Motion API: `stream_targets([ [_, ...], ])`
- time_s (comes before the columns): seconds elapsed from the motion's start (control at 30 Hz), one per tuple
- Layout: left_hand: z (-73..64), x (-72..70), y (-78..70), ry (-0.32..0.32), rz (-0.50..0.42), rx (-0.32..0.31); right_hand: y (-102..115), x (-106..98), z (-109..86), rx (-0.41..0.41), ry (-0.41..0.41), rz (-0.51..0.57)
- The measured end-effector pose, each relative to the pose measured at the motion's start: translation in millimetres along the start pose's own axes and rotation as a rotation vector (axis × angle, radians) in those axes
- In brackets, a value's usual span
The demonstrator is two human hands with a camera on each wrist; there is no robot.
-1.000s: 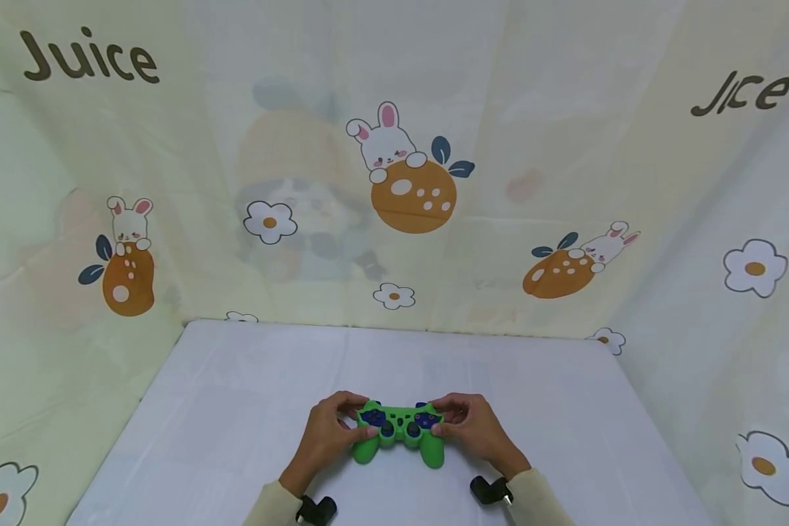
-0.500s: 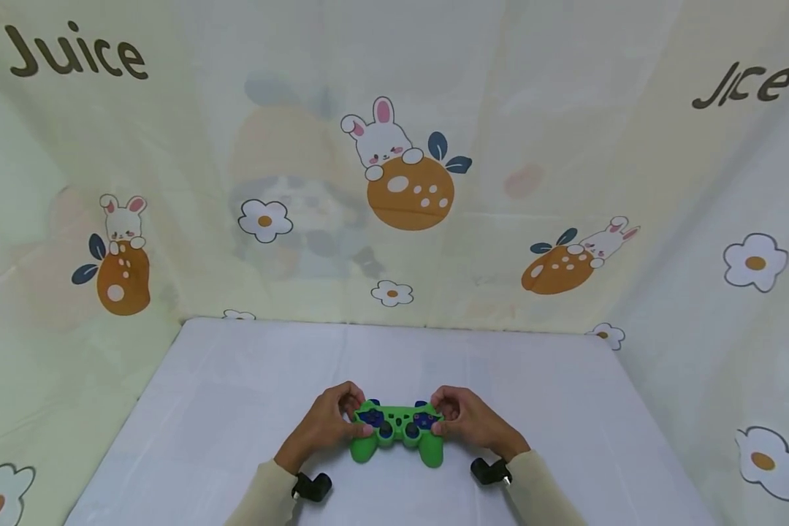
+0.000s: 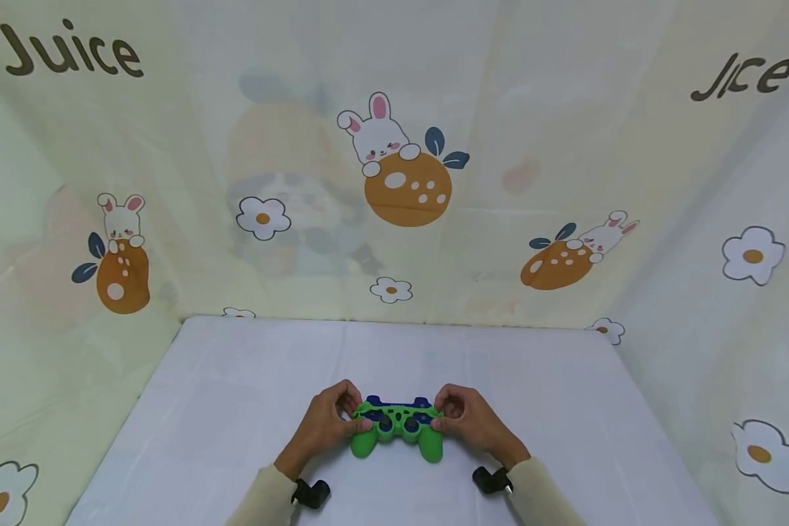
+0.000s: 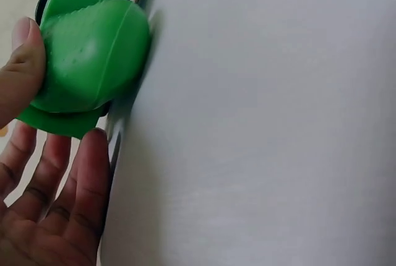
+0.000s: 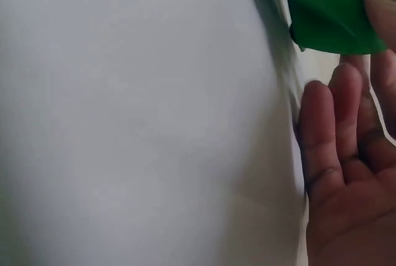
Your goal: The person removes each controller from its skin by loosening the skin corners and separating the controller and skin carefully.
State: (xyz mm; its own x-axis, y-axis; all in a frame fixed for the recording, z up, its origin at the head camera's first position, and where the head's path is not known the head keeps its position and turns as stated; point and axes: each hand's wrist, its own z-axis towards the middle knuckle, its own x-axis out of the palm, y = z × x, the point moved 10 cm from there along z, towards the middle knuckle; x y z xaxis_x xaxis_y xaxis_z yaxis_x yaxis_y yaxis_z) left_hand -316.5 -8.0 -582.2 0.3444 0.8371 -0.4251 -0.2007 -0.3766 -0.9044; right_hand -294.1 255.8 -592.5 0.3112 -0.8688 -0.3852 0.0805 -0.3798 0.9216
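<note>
A green game controller point(image 3: 398, 429) with dark blue buttons and two black thumbsticks is at the near middle of the table, its two grips pointing toward the person. My left hand point(image 3: 329, 421) pinches its left end, thumb on the front face. On the other end, my right hand point(image 3: 472, 422) pinches likewise. In the left wrist view the rounded green grip point(image 4: 93, 49) sits close to the white surface, with the thumb against it and the other fingers below. The right wrist view shows part of the green controller point(image 5: 328, 12) above loosely bent fingers.
The table point(image 3: 256, 380) has a white cover. Behind and on both sides hang pale cloth walls point(image 3: 486, 277) printed with rabbits, oranges and flowers. A black wrist camera point(image 3: 312, 494) is strapped to the left wrist, another point(image 3: 491, 481) to the right.
The controller has tilted, so its blue far edge and shoulder buttons show more. The fingers of both hands have shifted a little at its ends. The head view has moved slightly.
</note>
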Motion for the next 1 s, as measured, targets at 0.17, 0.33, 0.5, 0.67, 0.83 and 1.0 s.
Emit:
stream_targets([
  [0.17, -4.7, 3.3, 3.0, 0.011, -0.025, -0.001, -1, -1, -6.9, 0.013, -0.050, -0.032],
  [0.33, -7.0, 5.7, 3.6, 0.010, -0.034, 0.004, 1, -2, -9.6, -0.003, -0.102, -0.053],
  [0.5, -6.7, 5.0, 0.6, -0.011, -0.022, 0.000, 3, 0, -7.8, -0.040, -0.078, -0.024],
  [0.67, -7.0, 3.4, -0.8, -0.023, -0.010, -0.014, 4, 3, -3.9, -0.049, -0.016, 0.003],
  [0.83, -8.0, 1.7, -2.5, -0.046, 0.000, -0.006, 7, 4, -4.5, -0.071, 0.004, -0.002],
  [1.0, -9.3, -0.8, -4.1, -0.087, 0.014, 0.027, 9, 3, -7.1, -0.098, -0.027, -0.033],
])
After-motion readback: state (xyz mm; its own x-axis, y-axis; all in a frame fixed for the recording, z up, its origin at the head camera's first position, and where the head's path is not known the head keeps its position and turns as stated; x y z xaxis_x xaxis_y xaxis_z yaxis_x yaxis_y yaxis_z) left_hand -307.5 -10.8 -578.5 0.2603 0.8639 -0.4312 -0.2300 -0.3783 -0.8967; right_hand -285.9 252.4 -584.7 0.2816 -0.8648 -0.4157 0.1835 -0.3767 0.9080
